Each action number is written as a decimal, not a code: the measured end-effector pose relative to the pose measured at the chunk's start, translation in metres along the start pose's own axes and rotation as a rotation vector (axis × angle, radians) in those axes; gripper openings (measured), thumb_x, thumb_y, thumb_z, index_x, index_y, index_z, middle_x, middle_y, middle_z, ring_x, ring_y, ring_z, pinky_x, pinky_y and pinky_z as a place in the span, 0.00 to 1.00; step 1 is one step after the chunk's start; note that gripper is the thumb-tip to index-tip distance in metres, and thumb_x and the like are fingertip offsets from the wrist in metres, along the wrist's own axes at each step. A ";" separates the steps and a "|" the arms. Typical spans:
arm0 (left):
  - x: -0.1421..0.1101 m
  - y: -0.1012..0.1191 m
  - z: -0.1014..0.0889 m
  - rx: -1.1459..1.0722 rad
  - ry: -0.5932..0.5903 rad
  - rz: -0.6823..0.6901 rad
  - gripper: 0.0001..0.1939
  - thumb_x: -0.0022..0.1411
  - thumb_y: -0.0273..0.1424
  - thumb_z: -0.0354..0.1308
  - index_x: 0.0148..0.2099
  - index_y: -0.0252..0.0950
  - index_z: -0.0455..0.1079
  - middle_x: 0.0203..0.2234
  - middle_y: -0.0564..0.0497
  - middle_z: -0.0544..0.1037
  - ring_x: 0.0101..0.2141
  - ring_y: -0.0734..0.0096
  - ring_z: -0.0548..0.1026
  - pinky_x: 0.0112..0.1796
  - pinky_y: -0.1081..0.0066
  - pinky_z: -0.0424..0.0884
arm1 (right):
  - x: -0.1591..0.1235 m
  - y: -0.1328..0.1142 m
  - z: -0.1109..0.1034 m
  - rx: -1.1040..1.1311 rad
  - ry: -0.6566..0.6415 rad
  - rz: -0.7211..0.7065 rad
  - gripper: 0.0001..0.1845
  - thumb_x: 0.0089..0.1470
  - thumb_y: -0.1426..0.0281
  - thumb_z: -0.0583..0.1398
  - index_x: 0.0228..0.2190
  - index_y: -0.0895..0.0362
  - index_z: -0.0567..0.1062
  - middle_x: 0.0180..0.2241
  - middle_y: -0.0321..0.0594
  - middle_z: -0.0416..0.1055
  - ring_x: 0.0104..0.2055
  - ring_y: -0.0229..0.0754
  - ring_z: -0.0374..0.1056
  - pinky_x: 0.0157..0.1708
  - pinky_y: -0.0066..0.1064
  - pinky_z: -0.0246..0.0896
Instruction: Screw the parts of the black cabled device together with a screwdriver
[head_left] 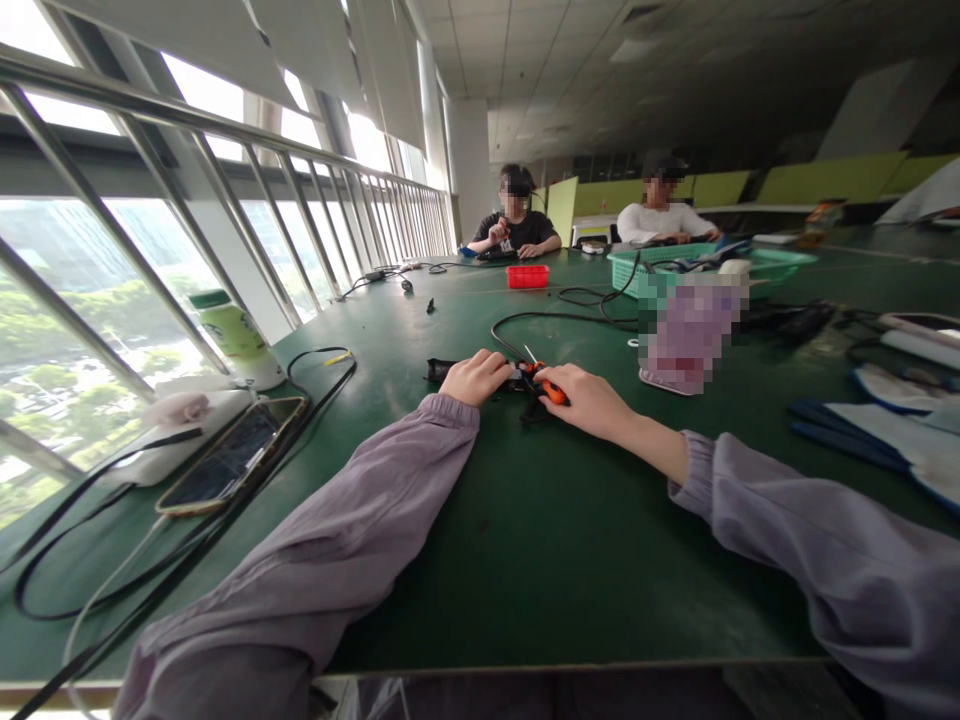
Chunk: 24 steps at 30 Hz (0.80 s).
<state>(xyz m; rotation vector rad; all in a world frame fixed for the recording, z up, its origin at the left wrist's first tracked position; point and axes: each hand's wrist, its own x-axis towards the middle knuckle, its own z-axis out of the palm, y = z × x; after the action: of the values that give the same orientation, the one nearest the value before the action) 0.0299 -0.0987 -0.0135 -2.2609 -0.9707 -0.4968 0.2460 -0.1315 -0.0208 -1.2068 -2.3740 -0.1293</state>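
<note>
My left hand [474, 377] is closed on a small black device [441, 371] that lies on the green table [540, 520]. My right hand [589, 397] is wrapped round an orange-handled screwdriver [553, 393] whose thin metal tip points up and left toward the device. The two hands almost meet over the device, and a black cable [559, 318] runs from it toward the far side. Both arms wear lilac sleeves.
A phone [229, 455], a white power bank and a green-capped bottle [238, 335] lie at the left with looping black cables. A red tray [527, 276] and a green basket [660, 262] stand farther back. Two people sit at the far end. Blue-white gloves lie at the right.
</note>
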 end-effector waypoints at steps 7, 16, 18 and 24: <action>-0.003 -0.001 0.002 -0.031 0.020 0.014 0.13 0.67 0.25 0.42 0.39 0.38 0.69 0.38 0.51 0.75 0.38 0.75 0.70 0.29 0.79 0.63 | 0.000 -0.001 0.000 0.003 -0.005 0.001 0.16 0.54 0.67 0.53 0.45 0.56 0.69 0.44 0.44 0.71 0.44 0.45 0.66 0.39 0.34 0.63; -0.003 -0.003 0.006 -0.072 0.042 0.050 0.15 0.68 0.26 0.40 0.43 0.36 0.69 0.41 0.49 0.76 0.40 0.75 0.72 0.32 0.79 0.67 | 0.000 -0.001 0.000 0.007 0.002 0.000 0.16 0.53 0.68 0.54 0.45 0.56 0.69 0.44 0.46 0.71 0.44 0.46 0.66 0.39 0.36 0.64; -0.003 -0.003 0.006 -0.106 0.038 0.049 0.14 0.68 0.26 0.41 0.43 0.37 0.69 0.42 0.49 0.76 0.40 0.75 0.72 0.32 0.79 0.68 | 0.000 0.000 0.000 0.008 0.003 -0.003 0.16 0.53 0.68 0.54 0.45 0.56 0.69 0.43 0.46 0.71 0.44 0.46 0.66 0.39 0.36 0.64; -0.001 -0.002 0.009 -0.178 0.019 -0.003 0.12 0.67 0.29 0.43 0.42 0.38 0.68 0.37 0.49 0.75 0.37 0.74 0.71 0.32 0.79 0.68 | 0.000 0.000 0.000 0.008 -0.001 -0.004 0.16 0.53 0.68 0.55 0.45 0.56 0.69 0.44 0.45 0.71 0.43 0.45 0.66 0.39 0.35 0.63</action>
<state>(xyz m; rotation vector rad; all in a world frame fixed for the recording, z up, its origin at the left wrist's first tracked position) 0.0288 -0.0920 -0.0203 -2.4073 -0.9540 -0.6264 0.2460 -0.1314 -0.0209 -1.1988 -2.3754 -0.1212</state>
